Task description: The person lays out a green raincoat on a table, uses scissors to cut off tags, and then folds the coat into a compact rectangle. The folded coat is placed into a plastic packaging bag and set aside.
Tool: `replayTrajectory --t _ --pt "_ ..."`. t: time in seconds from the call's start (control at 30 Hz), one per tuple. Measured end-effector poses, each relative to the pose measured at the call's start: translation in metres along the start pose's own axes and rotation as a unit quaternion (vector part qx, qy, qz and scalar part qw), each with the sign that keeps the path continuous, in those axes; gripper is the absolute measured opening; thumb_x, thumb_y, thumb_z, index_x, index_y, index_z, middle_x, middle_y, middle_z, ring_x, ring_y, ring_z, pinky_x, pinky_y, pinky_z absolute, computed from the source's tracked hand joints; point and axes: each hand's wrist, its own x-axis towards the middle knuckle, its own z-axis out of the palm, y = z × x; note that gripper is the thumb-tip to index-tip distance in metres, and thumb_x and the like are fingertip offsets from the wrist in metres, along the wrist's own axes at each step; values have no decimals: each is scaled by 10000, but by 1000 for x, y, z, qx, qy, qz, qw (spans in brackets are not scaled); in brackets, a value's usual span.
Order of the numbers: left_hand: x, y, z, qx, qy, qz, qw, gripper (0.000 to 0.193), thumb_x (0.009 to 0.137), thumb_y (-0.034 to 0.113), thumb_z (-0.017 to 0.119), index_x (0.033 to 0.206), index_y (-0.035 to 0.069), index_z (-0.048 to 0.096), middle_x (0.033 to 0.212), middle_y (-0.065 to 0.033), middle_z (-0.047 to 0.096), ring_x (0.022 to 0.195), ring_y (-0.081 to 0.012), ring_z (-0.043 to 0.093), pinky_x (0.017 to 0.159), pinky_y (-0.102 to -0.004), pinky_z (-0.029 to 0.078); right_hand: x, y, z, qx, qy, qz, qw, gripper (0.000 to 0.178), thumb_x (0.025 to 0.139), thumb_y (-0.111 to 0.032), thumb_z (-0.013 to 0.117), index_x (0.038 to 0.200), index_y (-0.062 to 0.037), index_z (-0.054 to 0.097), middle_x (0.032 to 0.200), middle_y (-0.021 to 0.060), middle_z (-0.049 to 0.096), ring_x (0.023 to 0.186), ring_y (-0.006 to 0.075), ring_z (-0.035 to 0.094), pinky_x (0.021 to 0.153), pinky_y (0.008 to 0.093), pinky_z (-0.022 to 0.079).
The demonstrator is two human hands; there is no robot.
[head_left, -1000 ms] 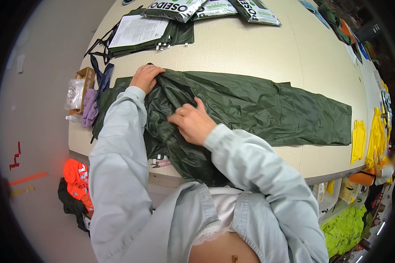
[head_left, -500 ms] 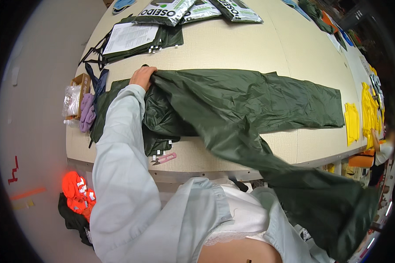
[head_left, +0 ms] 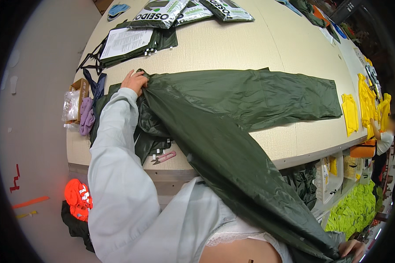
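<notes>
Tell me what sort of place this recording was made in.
Probably a garment workshop, though it might be a packing room: a dark green garment lies partly across a broad worktable, with pink snips near the table's front edge.

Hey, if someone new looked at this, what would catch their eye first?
Probably the big dark green garment: one length lies across the cream table, another stretches diagonally over its near edge, from the left grip to the right grip at lower right. Next, likely, the bright orange-red bundle at lower left and the lime-green pile at lower right.
</notes>
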Motion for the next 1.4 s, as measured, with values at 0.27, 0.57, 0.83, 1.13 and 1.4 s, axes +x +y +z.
replayTrajectory --t 0.27,0.57,0.83,1.13,1.4 --pt "8 3 -18 -143 -123 174 967 442 518 -79 563 916 98 635 1034 -47 616 1056 -251 530 1023 -401 327 29 -70 -70 80 6 -34 996 140 818 -195 599 812 -55 594 901 105 557 642 227 585 534 337 437" --pt "9 -32 21 -357 -93 -160 916 244 841 231 611 771 1 568 607 5 484 608 -69 428 575 -263 382 268 216 -167 219 446 174 850 505 849 -428 515 1029 43 498 1004 189 554 901 321 567 835 481 431" --pt "11 -32 38 -289 -33 -139 947 363 883 352 514 744 17 528 618 -146 507 570 -245 488 578 -350 395 233 340 127 67 113 383 914 798 769 -571 567 1233 63 422 1045 175 597 979 279 575 884 366 418" --pt "27 23 20 -11 -9 -281 960 372 855 442 513 806 83 597 755 -184 618 728 -378 581 665 -450 454 179 359 148 -427 -31 -65 902 175 641 -158 662 812 -121 659 842 36 545 962 253 471 845 414 343" --pt "48 226 -54 -235 207 -52 948 325 706 126 630 995 9 538 1027 -158 539 974 -331 504 852 -409 401 292 304 -7 -391 94 -119 908 211 741 -82 579 947 -75 625 970 129 617 913 302 579 802 371 472"
